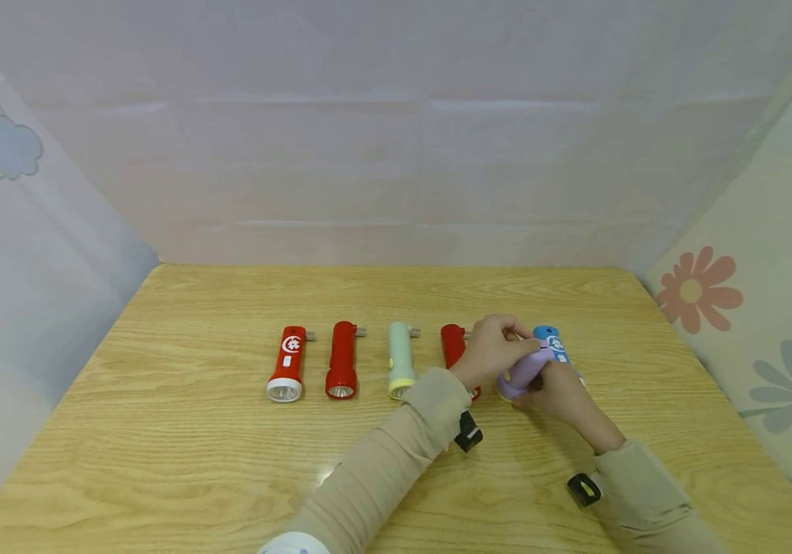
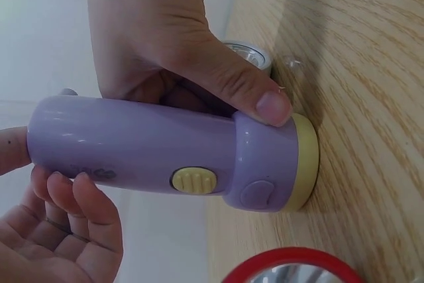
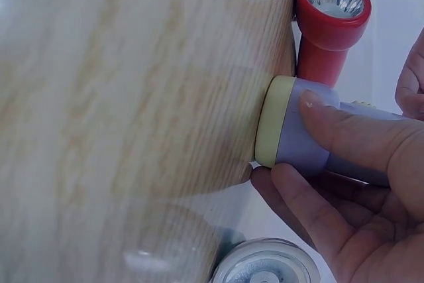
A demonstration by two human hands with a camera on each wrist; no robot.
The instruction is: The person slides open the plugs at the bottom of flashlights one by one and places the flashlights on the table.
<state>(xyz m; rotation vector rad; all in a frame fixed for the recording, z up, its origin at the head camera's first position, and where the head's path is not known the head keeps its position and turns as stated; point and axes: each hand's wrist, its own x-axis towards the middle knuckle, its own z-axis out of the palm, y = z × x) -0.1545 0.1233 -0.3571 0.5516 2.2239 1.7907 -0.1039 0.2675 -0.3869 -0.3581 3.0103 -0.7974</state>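
A purple flashlight with a pale yellow rim stands tilted, lens end down at the wooden table. My right hand grips it around the head, thumb on one side and fingers on the other in the right wrist view. At its upper tail end, my left hand pinches with the fingertips. The yellow slide switch faces the left wrist camera. Behind my right hand lies a blue flashlight, partly covered. A red flashlight is partly hidden by my left hand.
To the left, in a row on the table, lie a red flashlight with a white rim, a plain red flashlight and a mint green flashlight. Metal plug prongs stick out near their tails. Printed cloth walls surround the table.
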